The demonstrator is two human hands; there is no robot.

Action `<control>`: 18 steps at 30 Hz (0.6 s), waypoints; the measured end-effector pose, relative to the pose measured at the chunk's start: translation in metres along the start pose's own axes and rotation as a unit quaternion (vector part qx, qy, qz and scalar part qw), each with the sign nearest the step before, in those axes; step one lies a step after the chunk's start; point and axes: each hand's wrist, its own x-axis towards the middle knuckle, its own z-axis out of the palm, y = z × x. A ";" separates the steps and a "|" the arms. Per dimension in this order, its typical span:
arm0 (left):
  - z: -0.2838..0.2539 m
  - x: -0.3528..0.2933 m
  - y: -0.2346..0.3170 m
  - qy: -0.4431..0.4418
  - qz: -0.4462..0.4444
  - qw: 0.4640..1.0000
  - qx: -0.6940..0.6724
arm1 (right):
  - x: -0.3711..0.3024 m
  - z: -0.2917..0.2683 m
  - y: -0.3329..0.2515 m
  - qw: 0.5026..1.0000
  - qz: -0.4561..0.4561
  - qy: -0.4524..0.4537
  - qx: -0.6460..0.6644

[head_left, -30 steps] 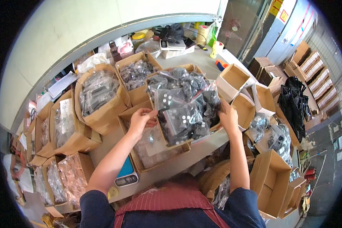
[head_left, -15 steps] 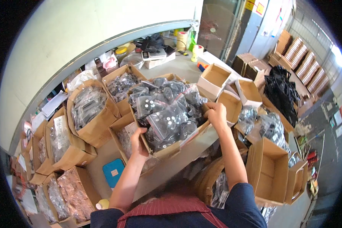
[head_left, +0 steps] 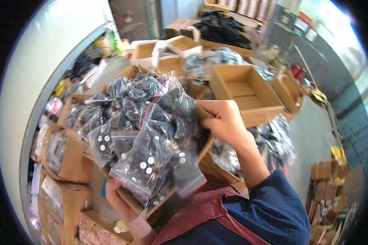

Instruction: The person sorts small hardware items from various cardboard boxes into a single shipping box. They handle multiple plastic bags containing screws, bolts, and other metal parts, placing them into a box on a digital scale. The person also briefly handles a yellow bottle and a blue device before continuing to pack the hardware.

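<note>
A cardboard box (head_left: 205, 150) heaped with clear zip bags (head_left: 147, 161) is held close in front of my body. Dark parts and small white round pieces show through the plastic. My right hand (head_left: 227, 122) is closed over the box's right wall, fingers curled at the rim. At the near left corner, my left hand (head_left: 124, 204) grips the side wall; its lower fingers are hidden behind the cardboard. The box looks tilted toward me, and some bags lap over its near edge.
An unfilled cardboard box (head_left: 243, 90) stands beyond my right hand. White boxes (head_left: 145, 51) sit farther back, near a black plastic bundle (head_left: 223, 28). Filled cartons (head_left: 75, 161) line the left side. Bagged parts (head_left: 274, 141) lie below the unfilled box, and stacked cardboard (head_left: 329, 177) stands at right.
My view has swung right, and the box of zip bags has come off the table area nearer my body. Both hands have kept their hold on it.
</note>
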 end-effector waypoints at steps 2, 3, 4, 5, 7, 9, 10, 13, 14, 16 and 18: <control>0.043 -0.033 -0.016 0.065 0.000 0.998 0.008 | -0.046 -0.037 -0.011 0.998 0.040 0.009 -0.039; 0.073 -0.057 -0.021 0.085 0.007 0.996 0.005 | -0.068 -0.053 -0.018 0.997 0.050 0.023 -0.051; 0.085 -0.072 -0.023 0.067 -0.002 0.998 0.011 | -0.090 -0.070 -0.021 0.996 0.059 0.041 -0.055; 0.094 -0.084 -0.025 0.049 -0.018 0.998 0.017 | -0.109 -0.085 -0.020 0.995 0.050 0.068 -0.054; 0.105 -0.109 -0.037 0.013 -0.046 0.999 0.023 | -0.146 -0.115 -0.018 0.992 0.040 0.106 -0.061; 0.117 -0.132 -0.049 -0.017 -0.074 0.996 0.039 | -0.181 -0.147 -0.015 0.989 0.048 0.122 -0.063; 0.123 -0.138 -0.059 -0.040 -0.090 0.994 0.043 | -0.201 -0.163 -0.012 0.987 0.066 0.131 -0.067; 0.154 -0.157 -0.095 -0.150 -0.135 0.976 0.083 | -0.265 -0.216 0.001 0.974 0.072 0.194 -0.087; 0.173 -0.167 -0.100 -0.166 -0.153 0.970 0.091 | -0.279 -0.240 -0.001 0.971 0.082 0.197 -0.105; 0.199 -0.179 -0.128 -0.211 -0.188 0.953 0.107 | -0.309 -0.285 0.003 0.962 0.104 0.223 -0.118; 0.240 -0.195 -0.173 -0.271 -0.237 0.925 0.122 | -0.362 -0.331 0.020 0.939 0.139 0.291 -0.120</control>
